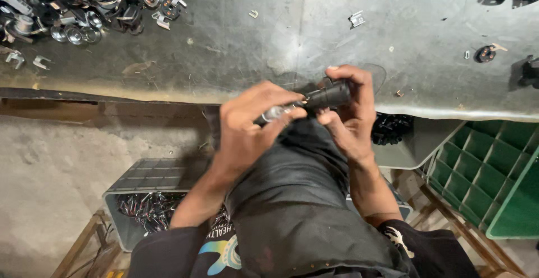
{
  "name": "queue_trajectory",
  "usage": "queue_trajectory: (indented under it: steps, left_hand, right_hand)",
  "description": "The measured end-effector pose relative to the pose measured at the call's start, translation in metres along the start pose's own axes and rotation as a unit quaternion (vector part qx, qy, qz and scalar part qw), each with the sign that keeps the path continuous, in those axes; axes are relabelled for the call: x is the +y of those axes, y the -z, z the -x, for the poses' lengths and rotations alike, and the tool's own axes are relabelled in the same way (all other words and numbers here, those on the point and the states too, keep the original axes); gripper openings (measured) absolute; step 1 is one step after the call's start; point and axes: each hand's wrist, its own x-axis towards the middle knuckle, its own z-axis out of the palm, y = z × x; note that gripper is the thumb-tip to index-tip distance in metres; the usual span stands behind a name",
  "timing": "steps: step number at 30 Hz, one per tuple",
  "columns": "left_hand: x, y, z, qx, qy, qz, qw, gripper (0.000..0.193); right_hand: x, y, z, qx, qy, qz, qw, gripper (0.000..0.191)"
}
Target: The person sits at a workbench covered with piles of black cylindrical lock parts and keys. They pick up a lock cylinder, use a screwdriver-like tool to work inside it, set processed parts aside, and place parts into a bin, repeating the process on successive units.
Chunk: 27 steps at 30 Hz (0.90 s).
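Over my knee, near the desk [314,25] edge, my right hand [351,112] fingers grip a black cylindrical part [331,94]; my left hand [250,123] fingers pinch its silver end [274,113].

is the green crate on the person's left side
No, the green crate sits at the right of the view, beside the right hand, away from the left hand.
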Motion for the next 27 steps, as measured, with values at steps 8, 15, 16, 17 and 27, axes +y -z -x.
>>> queue_trajectory:
  steps: [8, 15, 16, 17, 27]
  left_hand:
    - [0.000, 0.011, 0.007, 0.080, 0.065, 0.115, 0.988, 0.027]
    - [0.023, 0.032, 0.003, 0.092, 0.151, 0.174, 0.969, 0.040]
    - [0.026, 0.033, 0.003, 0.078, 0.137, 0.158, 0.975, 0.032]
    - [0.029, 0.037, 0.004, 0.060, 0.122, 0.149, 0.979, 0.019]
    - [0.027, 0.029, 0.010, 0.038, 0.039, 0.426, 0.903, 0.042]
  right_hand:
    - [-0.017, -0.011, -0.014, -0.013, 0.076, -0.139, 0.987, 0.050]
    - [-0.024, -0.011, -0.006, -0.113, 0.091, -0.111, 0.983, 0.046]
    - [-0.023, -0.010, -0.005, -0.125, 0.104, -0.093, 0.982, 0.044]
    - [-0.023, -0.010, -0.003, -0.135, 0.117, -0.076, 0.981, 0.043]
    - [-0.017, -0.006, 0.012, -0.148, 0.101, -0.056, 0.982, 0.019]
